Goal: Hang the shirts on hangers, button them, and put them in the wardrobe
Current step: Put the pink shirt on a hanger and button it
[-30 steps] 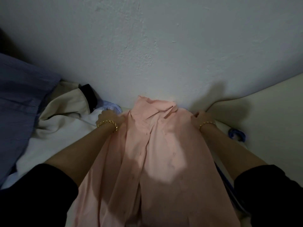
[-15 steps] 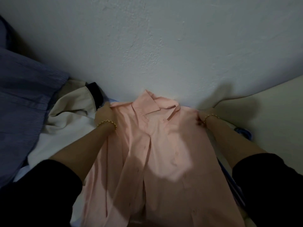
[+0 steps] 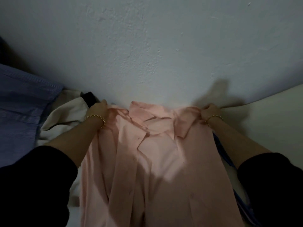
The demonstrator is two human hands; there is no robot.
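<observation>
"Starting nearest, at six o'clock: what lies there?"

"The pink shirt [image 3: 157, 161], front up. Its tail runs off the bottom edge and its body spreads toward twelve. The person's black sleeves [image 3: 32, 185] flank it at seven and five."

"And the hands?"

"Farther up. The left hand [image 3: 98, 109], at ten o'clock of the shirt, has its fingers curled round a bunch of cloth at the left shoulder. The right hand [image 3: 210, 110], at two o'clock, grips the right shoulder the same way. Each wrist wears a gold bead bracelet [image 3: 96, 117]."

"So the shirt sits between them?"

"Yes, it is held from one hand to the other. The open collar [image 3: 147, 117] lies at twelve o'clock, midway between the hands, near the foot of the wall [image 3: 155, 46]."

"What lies beside it?"

"At nine o'clock there is a cream garment [image 3: 65, 115], with a dark cuff just beside the left hand. A blue striped shirt [image 3: 21, 115] lies beyond that. At four o'clock a blue strip [image 3: 224, 154] shows along the shirt's right edge, under the right forearm; what it is I cannot tell. A pale surface [image 3: 270, 120] lies at three."
</observation>
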